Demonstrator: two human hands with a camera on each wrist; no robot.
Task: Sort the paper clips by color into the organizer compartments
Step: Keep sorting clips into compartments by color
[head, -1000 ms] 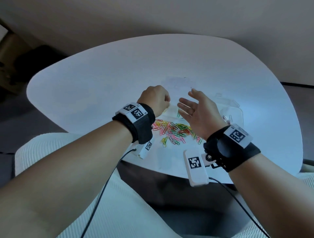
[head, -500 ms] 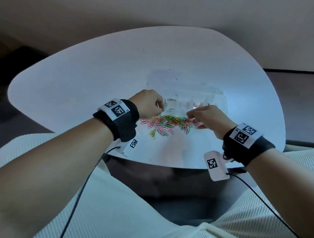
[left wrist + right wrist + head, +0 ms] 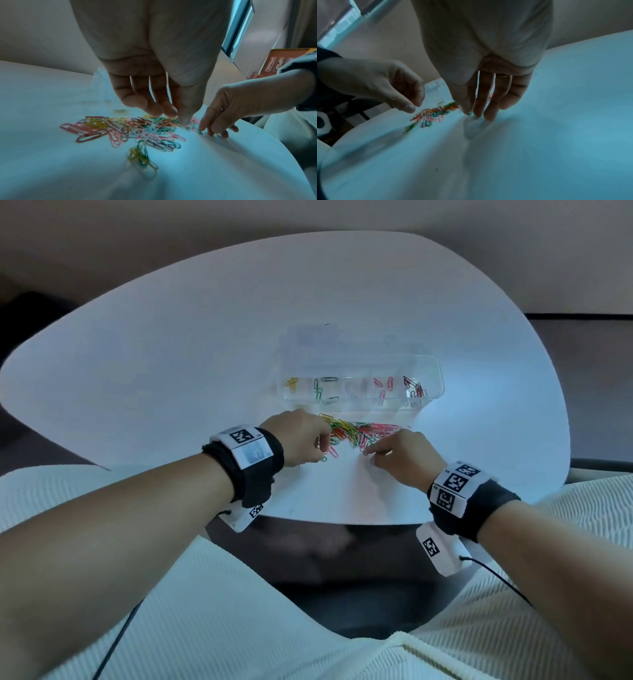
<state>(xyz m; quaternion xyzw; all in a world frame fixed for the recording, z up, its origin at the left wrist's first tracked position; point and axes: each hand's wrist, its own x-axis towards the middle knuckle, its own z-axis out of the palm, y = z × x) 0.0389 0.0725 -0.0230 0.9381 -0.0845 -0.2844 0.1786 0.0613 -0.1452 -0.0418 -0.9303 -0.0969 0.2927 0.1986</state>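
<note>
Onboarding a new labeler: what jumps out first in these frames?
The heap of mixed-color paper clips on the white table, near its front edge, catches the eye first. Both hands work its near side: the left hand at its left end, the right hand at its right. Just behind sits the clear organizer, a few clips already sorted into its compartments by color.

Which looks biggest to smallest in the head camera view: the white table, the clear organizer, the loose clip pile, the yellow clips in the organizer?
1. White table
2. Clear organizer
3. Loose clip pile, though hands hide part of it
4. Yellow clips
</note>
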